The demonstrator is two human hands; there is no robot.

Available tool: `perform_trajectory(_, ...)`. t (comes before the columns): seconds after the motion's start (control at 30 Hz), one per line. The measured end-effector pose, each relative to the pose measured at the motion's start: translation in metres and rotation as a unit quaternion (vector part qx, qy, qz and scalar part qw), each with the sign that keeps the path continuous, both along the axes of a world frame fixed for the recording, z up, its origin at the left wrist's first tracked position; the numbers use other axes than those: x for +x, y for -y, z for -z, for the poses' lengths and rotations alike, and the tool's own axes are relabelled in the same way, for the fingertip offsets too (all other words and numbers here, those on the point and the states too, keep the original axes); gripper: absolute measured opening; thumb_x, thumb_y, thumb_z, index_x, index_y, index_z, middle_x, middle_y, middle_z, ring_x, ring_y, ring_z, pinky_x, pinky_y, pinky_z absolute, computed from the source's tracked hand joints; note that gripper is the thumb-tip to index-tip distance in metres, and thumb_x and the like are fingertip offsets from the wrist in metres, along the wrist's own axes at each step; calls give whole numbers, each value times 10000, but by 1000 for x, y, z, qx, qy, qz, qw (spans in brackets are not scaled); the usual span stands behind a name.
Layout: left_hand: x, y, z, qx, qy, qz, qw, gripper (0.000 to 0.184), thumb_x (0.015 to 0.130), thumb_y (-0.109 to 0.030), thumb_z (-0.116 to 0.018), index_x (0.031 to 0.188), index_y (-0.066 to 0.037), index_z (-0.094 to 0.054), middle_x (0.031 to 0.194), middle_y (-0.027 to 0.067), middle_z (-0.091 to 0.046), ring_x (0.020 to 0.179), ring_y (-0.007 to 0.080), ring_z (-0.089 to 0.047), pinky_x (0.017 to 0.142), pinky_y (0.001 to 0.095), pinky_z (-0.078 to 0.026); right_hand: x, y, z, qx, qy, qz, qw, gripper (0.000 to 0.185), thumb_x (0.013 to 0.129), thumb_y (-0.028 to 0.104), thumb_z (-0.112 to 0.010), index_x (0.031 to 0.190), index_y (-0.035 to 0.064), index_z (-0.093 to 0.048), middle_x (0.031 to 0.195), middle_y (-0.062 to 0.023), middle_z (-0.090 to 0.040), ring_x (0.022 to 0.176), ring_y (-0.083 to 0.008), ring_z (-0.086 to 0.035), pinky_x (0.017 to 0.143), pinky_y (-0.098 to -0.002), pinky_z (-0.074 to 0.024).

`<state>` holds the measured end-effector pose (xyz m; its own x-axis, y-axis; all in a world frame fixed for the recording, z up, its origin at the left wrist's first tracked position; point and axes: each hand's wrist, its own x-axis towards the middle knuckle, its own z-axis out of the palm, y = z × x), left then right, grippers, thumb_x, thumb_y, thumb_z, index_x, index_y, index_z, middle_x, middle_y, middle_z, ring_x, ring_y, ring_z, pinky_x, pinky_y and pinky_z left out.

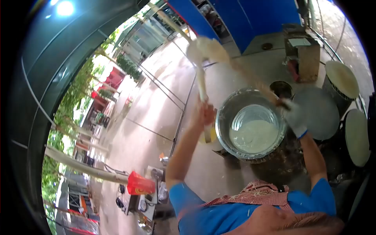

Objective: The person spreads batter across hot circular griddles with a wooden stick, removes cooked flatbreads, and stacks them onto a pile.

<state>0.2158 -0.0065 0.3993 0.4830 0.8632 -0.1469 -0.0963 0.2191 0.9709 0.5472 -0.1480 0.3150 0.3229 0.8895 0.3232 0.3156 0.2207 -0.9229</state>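
Note:
My left hand (206, 114), bare, is closed round a pale wooden stick (202, 84) that points up and away from me. My right hand (296, 122), in a whitish glove with a blue cuff, is wrapped round a brown wooden stick (256, 82), which slants up to the left. A pale, blurred mass (208, 50) lies where the far ends of both sticks come together; whether it is part of a tool or a soft material I cannot tell. Between my arms stands a large round metal pot (221, 135) with a white, thick-looking substance (255, 136) inside.
Right of the pot are a grey round lid (316, 113) and containers with pale round tops (342, 79). A cardboard box (309, 58) stands farther back, near blue panels (260, 19). At lower left, a red bag (140, 184) sits by a cluttered table (148, 209).

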Motion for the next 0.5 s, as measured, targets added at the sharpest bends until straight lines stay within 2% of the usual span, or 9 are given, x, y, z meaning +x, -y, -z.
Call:
perform_trajectory(0.03, 7, 1, 43, -105, 78, -130, 983, 425, 895, -568, -464, 708, -188, -433, 522, -76, -319, 363, 64, -263, 309, 222, -188, 1, -6, 55, -32, -67, -65, 995, 338, 794, 139, -691, 1101, 13, -626, 927, -132, -678, 826, -146, -627, 750, -274, -483)
perform_trajectory(0.07, 3, 16, 64, -164, 96, 3, 982, 474, 904, -550, -461, 630, -174, -371, 517, -70, -312, 378, 87, -292, 332, 226, -230, -4, -4, 121, -46, -118, -80, 989, 327, 778, 175, -706, 1055, 13, -646, 875, -124, -674, 780, -146, -619, 722, -281, -480)
perform_trajectory(0.1, -14, 2, 105, -387, 203, 272, 857, 458, 914, -473, -501, 641, -123, -389, 556, -46, -352, 404, 97, -320, 347, 227, -264, -13, 10, 170, -61, -174, -92, 979, 322, 763, 212, -721, 1009, 12, -666, 823, -116, -671, 735, -145, -610, 693, -289, -478)
perform_trajectory(0.17, 6, 22, 125, -673, 313, 96, 663, 390, 935, -308, -509, 638, -92, -377, 539, -9, -351, 403, 104, -314, 349, 248, -298, -13, 73, 171, -338, -19, 7, 941, 360, 725, 326, -741, 885, 8, -692, 736, -120, -659, 664, -172, -608, 638, -321, -471)
perform_trajectory(0.3, 35, 30, 130, -692, 319, 216, 611, 388, 953, -328, -462, 655, -96, -376, 556, 2, -364, 419, 97, -324, 364, 238, -313, 15, 151, 139, -312, 39, 82, 946, 347, 730, 345, -723, 836, 17, -693, 705, -133, -651, 641, -210, -628, 589, -338, -468)
perform_trajectory(0.37, 55, 31, 138, -511, 284, 332, 741, 444, 960, -441, -411, 636, -141, -364, 528, -20, -326, 398, 82, -279, 340, 216, -272, 21, 160, 115, -201, -81, 113, 970, 328, 752, 325, -713, 890, 28, -691, 730, -124, -657, 641, -207, -626, 575, -328, -467)
perform_trajectory(0.4, 73, 38, 138, -399, 189, 244, 863, 449, 965, -452, -389, 625, -160, -358, 515, -38, -302, 379, 70, -232, 302, 210, -206, 24, 162, 108, -209, -60, 120, 969, 368, 755, 353, -706, 930, 30, -683, 759, -126, -663, 673, -214, -631, 601, -340, -474)
perform_trajectory(0.43, 103, 56, 125, -345, 84, 177, 918, 422, 971, -426, -398, 652, -150, -376, 511, -51, -267, 371, 62, -200, 275, 216, -159, 34, 162, 105, -218, -39, 129, 967, 410, 759, 382, -698, 971, 32, -675, 788, -128, -669, 705, -221, -636, 626, -352, -481)
perform_trajectory(0.5, 144, 67, 154, -476, 296, 285, 778, 273, 974, -334, -430, 988, -89, -548, 547, -35, -260, 386, 64, -222, 306, 207, -233, 49, 176, 122, -260, -26, 145, 954, 497, 765, 479, -655, 1005, 44, -663, 826, -149, -667, 786, -272, -639, 696, -389, -479)
